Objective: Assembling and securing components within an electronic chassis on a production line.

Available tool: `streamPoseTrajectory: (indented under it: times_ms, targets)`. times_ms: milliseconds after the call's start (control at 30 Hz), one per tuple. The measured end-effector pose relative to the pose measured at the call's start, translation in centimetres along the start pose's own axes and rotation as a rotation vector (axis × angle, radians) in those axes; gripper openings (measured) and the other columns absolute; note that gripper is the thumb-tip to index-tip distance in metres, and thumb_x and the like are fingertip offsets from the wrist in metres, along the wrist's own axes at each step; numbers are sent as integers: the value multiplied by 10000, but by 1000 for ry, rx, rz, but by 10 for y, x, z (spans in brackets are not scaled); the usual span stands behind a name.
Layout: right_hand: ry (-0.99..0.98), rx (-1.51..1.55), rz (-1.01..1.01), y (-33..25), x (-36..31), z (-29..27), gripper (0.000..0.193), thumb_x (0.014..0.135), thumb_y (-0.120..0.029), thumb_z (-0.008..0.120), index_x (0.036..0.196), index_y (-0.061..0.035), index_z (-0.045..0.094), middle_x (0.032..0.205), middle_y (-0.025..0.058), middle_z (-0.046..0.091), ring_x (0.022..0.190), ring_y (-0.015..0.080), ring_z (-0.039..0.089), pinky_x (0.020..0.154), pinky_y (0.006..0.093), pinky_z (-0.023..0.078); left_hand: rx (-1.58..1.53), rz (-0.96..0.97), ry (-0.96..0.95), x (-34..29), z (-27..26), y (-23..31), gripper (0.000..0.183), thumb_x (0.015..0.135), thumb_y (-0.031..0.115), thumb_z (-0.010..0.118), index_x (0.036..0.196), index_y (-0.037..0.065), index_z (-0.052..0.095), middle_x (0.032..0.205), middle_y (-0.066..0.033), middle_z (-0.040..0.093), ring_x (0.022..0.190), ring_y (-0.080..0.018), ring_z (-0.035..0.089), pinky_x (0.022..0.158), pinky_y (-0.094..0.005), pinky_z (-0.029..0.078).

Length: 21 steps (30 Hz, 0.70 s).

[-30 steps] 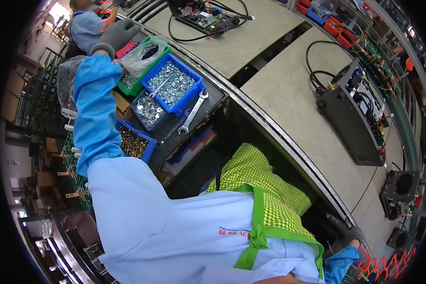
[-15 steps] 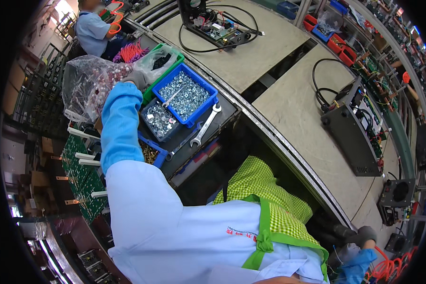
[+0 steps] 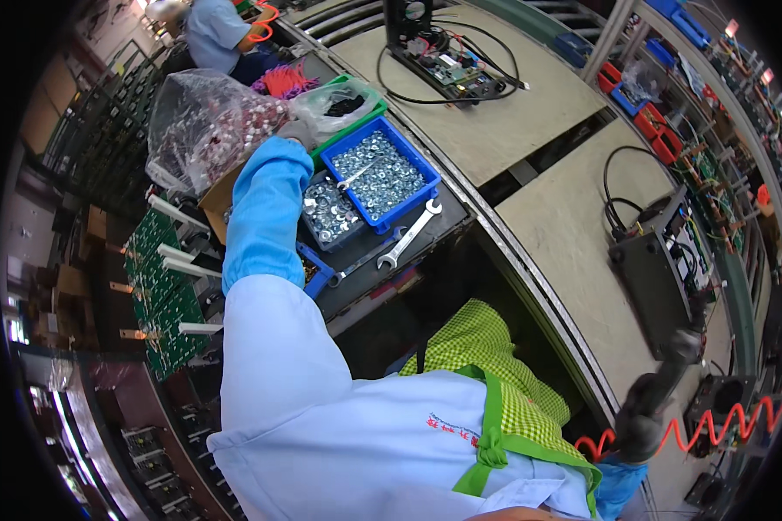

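A dark, pistol-shaped tool [image 3: 654, 392] is held in the gloved right hand [image 3: 639, 436], over the near edge of the grey tabletop [image 3: 556, 213] at lower right. The fingers of that hand are closed around its grip; its far end is blurred. A red coiled line [image 3: 728, 425] is seen close by.

The gloved left hand [image 3: 298, 133] is placed between a clear bag of red and white parts [image 3: 222, 122] and a green bin [image 3: 381, 106] lined with clear plastic. Its fingers are largely hidden, and whether they are open or closed cannot be told.

Beside the green bin, a blue bin [image 3: 431, 178] is filled with small metal hardware. A smaller dark bin [image 3: 346, 240], also holding metal parts, is set against it. A double-ended wrench [image 3: 410, 234] is laid just in front of the blue bin.

Red characters [image 3: 450, 430], with a line of smaller print alongside, are carried on the light blue coat [image 3: 356, 434]; the small print cannot be read with certainty. A green-checked apron [image 3: 530, 406] is worn with it. On the tabletop, an opened black casing [image 3: 647, 291] and a second opened unit [image 3: 460, 74] are noted, set well apart
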State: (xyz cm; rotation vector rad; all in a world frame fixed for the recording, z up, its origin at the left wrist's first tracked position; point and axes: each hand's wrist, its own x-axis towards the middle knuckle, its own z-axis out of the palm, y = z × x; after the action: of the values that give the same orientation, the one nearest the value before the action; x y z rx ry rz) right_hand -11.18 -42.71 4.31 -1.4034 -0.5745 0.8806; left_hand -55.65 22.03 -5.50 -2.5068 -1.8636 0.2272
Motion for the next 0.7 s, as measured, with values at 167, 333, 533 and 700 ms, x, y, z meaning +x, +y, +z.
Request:
streamPoseTrajectory:
  times_ms: [167,333,533,700]
  targets:
    - [-127,455,301,41,15,27,639,683,-133,715,1247,-23,435,862,88,560,406,133,417,325,268,321,84,-174,57,-2,10,-35,301,879,188,535,1110,60,679,1142,-211,650,1029,-341,655,857,-448,537]
    - [-133,441,269,45,18,40,611,711,-158,712,1241,-20,441,842,77,555,404,110,413,332,243,315,-111,-267,147,-34,-25,-21,327,860,221,569,1128,45,634,1153,-220,640,1041,-356,641,876,-454,519]
    - [-116,311,227,43,11,36,599,729,-211,720,1225,-15,447,870,70,562,398,97,410,329,228,336,-562,-371,113,-31,-12,-54,376,775,260,698,1081,44,663,1125,-175,664,1055,-297,640,927,-396,498]
    - [-117,315,206,47,3,38,602,734,-245,738,1207,-7,452,913,78,575,404,98,422,335,231,346,319,142,-139,-33,-17,-73,367,830,296,631,1159,143,682,1305,-189,565,1167,-340,577,994,-431,457]
